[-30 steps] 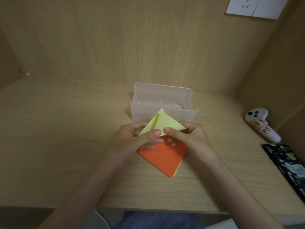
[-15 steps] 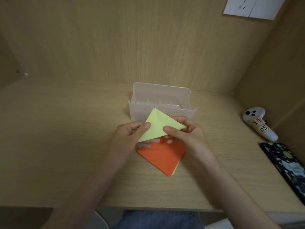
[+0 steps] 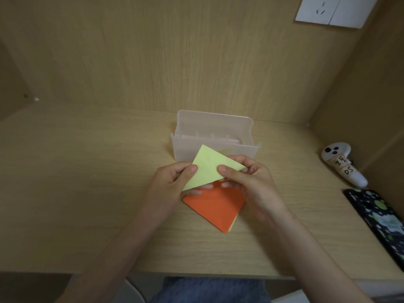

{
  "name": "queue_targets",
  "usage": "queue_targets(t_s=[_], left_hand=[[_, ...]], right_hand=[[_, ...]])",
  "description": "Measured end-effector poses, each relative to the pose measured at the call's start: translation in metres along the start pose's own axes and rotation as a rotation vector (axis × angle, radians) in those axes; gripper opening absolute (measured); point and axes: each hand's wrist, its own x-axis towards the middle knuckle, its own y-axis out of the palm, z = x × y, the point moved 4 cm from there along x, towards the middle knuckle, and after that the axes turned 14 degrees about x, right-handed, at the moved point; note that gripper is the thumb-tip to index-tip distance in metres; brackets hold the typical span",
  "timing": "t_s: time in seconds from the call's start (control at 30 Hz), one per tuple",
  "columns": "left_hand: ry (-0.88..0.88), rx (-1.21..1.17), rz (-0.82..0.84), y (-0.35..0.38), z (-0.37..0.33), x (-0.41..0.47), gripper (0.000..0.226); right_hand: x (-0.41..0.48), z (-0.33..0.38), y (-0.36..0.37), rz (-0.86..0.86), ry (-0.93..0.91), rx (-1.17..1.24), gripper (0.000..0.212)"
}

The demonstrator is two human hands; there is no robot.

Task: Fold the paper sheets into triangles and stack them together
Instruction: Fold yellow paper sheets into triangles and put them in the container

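Two hands hold one yellow sheet [image 3: 207, 169] above the desk [image 3: 76, 193]. The left hand [image 3: 170, 182] pinches its left edge, thumb on top and fingers curled beneath, and the right hand [image 3: 249, 180] pinches its right corner the same way. One orange sheet [image 3: 215, 207] lies flat on the desk just under the hands, turned like a diamond. A thin yellow strip [image 3: 233, 223] shows along its lower right edge, perhaps a further sheet beneath it. One translucent plastic box [image 3: 214, 130], open at the top, stands just behind the yellow sheet, whose top corner overlaps the box's front wall. At the right, well apart, lie one white controller [image 3: 343, 169] with handwritten labels and one dark phone [image 3: 380, 217] in a spotted case. The desk and walls are pale wood grain, and the paper looks smooth and matte with straight edges.
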Motion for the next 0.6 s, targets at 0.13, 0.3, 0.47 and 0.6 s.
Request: queue_targets(t_s=[0.13, 0.3, 0.47, 0.6], left_hand=[[-0.044, 0.006, 0.005, -0.002, 0.0, -0.001, 0.016], [-0.087, 0.072, -0.114, -0.008, -0.009, 0.001, 0.007], [-0.083, 0.121, -0.211, -0.01, -0.018, 0.008, 0.009], [-0.067, 0.108, -0.296, -0.011, -0.019, 0.007, 0.004]], right_hand=[[-0.001, 0.001, 0.0, -0.015, -0.02, -0.046, 0.04], [-0.003, 0.003, 0.002, -0.021, -0.034, -0.099, 0.03], [-0.005, 0.003, 0.006, 0.011, -0.064, -0.158, 0.024], [-0.008, 0.007, 0.009, 0.026, -0.094, -0.163, 0.026]])
